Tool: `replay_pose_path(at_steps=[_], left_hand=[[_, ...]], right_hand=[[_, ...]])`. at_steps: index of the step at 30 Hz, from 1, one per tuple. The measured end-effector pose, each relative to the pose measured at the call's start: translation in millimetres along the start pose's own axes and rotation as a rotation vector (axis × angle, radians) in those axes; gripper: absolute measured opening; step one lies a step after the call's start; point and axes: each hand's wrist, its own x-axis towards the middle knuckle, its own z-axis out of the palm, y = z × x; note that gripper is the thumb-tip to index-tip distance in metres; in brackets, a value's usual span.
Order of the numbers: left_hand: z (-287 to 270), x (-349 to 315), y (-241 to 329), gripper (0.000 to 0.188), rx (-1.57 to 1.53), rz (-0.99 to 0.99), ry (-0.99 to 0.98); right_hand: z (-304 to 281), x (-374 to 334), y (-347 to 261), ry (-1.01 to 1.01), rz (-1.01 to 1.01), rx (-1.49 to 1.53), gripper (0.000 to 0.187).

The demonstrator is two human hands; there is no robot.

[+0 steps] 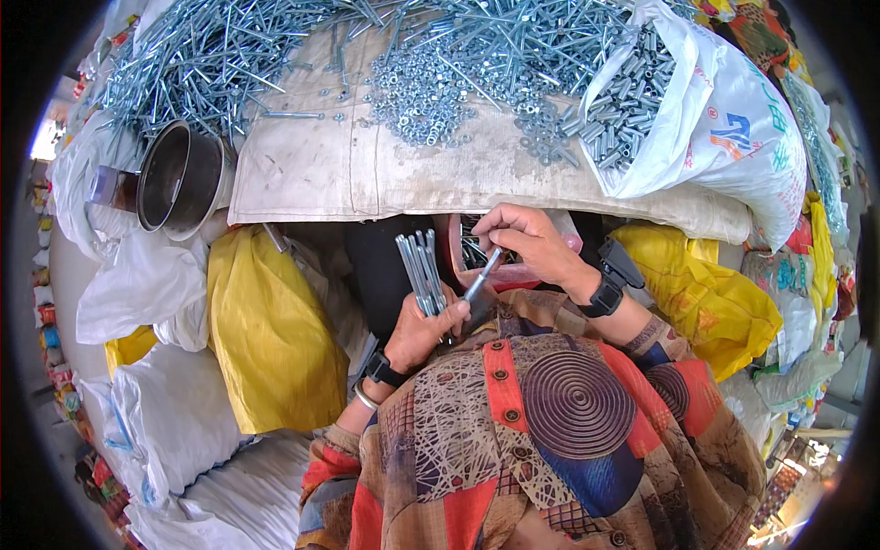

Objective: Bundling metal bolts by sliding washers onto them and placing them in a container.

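My left hand (423,332) is wrapped round a bunch of long metal bolts (420,261) that stand up out of the fist. One more bolt (480,277) slants apart from the bunch, its lower end by my left thumb. The thumb and fingers of my right hand (530,242) close at its upper end. Under the right hand a pink box (568,234) holds dark metal pieces, partly hidden by the hand.
Ahead, a cloth-covered table (302,179) bears heaps of threaded rods (206,69), nuts and washers (422,96). A white sack (724,137) spills metal sleeves (628,101). At left stands a dark pot (168,179); yellow sacks (261,330) flank me.
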Motion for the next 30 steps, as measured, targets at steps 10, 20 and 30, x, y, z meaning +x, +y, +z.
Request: replay_pose_path(at_steps=[10, 20, 30], left_hand=[[8, 12, 52, 0.018, -0.154, 0.107, 0.211], [14, 28, 76, 0.016, -0.333, 0.275, 0.175], [9, 33, 56, 0.012, -0.383, 0.273, 0.194]], right_hand=[[21, -10, -4, -0.234, -0.101, -0.298, 0.032], [48, 5, 7, -0.02, -0.271, -0.317, 0.044], [54, 7, 14, 0.052, -0.324, -0.408, 0.043]])
